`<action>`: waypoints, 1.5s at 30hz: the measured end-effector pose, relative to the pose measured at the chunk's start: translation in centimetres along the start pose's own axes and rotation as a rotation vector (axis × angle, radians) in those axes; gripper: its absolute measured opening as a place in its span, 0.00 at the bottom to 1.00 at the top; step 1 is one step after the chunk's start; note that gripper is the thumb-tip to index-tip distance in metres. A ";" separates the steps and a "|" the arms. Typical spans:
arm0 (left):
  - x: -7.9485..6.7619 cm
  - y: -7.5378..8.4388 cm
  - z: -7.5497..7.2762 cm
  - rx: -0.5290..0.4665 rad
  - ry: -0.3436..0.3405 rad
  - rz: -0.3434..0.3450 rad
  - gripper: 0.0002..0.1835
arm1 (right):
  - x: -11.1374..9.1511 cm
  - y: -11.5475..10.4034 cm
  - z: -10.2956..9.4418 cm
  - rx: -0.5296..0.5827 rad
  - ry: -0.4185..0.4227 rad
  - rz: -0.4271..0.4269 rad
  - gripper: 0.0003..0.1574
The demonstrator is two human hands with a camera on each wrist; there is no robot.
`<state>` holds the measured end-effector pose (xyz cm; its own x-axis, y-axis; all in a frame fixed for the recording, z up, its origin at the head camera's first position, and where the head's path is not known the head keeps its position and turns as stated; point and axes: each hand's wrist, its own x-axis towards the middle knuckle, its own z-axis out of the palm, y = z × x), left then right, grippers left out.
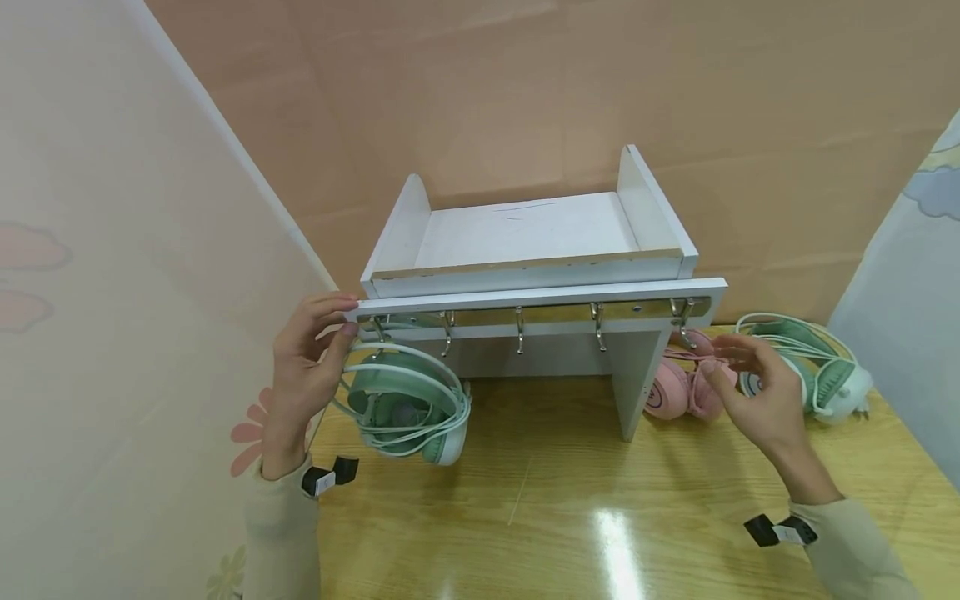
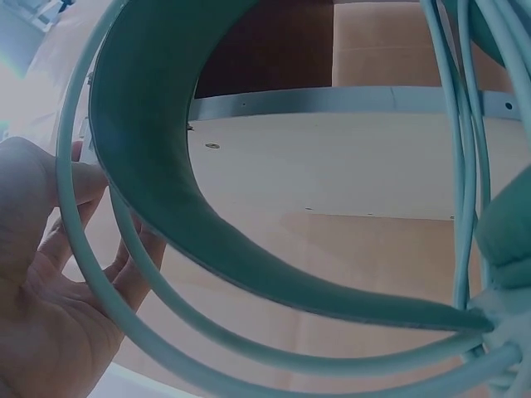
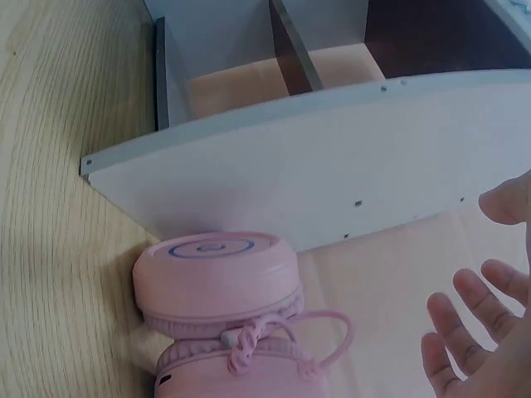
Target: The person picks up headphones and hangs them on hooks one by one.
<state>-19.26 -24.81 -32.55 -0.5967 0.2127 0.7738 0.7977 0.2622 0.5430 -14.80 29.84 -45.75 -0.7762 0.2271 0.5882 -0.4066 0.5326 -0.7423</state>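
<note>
Five hooks (image 1: 519, 329) lined the rail (image 1: 558, 317) along the front of a white shelf (image 1: 525, 233) that stood on the wooden counter (image 1: 540, 492). To the left rose a pale wall (image 1: 150, 208) with flower prints; brown paper (image 1: 525, 92) covered the back. The shelf's right side panel (image 1: 637, 375) stood between the space underneath and the pink headphones (image 1: 667, 392), whose cups lay side by side on the counter, bound with their cord. Farther right lay a second green pair (image 1: 831, 383), partly hidden by the right hand (image 1: 765, 400).

The green headphones (image 1: 384, 375) hung at the leftmost hook, below the rail and clear of the counter. Their long axis slanted, with the band up toward the hook and a white cup lowest, at the lower right; cord looped round them. Just beside, the left hand (image 1: 306, 362) had its thumb and fingertips at the rail's left end; I cannot tell whether they gripped it. The right hand held nothing, its fingers loosely spread, apart from the pink headphones.
</note>
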 end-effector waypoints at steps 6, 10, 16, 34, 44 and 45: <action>-0.1 0.0 0.1 0.004 0.000 -0.006 0.19 | 0.4 0.8 -0.2 -0.033 -0.037 0.042 0.34; -0.1 0.1 0.1 0.005 -0.001 -0.006 0.19 | 0.6 1.2 -0.3 -0.054 -0.072 0.058 0.36; 0.0 0.0 0.0 0.007 -0.003 0.000 0.19 | 1.1 2.0 -0.3 -0.095 -0.113 0.104 0.38; 0.0 0.0 0.0 -0.004 -0.004 0.006 0.18 | 1.8 5.3 -0.6 -0.081 -0.315 0.277 0.49; 0.0 -0.1 0.0 0.003 -0.005 0.004 0.18 | 2.3 6.3 -0.1 -0.056 -0.373 0.327 0.51; 0.0 -0.1 0.0 0.003 -0.004 0.004 0.18 | 2.4 6.5 -0.1 -0.061 -0.372 0.329 0.51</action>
<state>-19.31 -24.82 -32.64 -0.5937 0.2174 0.7748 0.7999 0.2643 0.5388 -19.25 33.91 -49.12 -0.9824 0.0908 0.1632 -0.0909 0.5311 -0.8424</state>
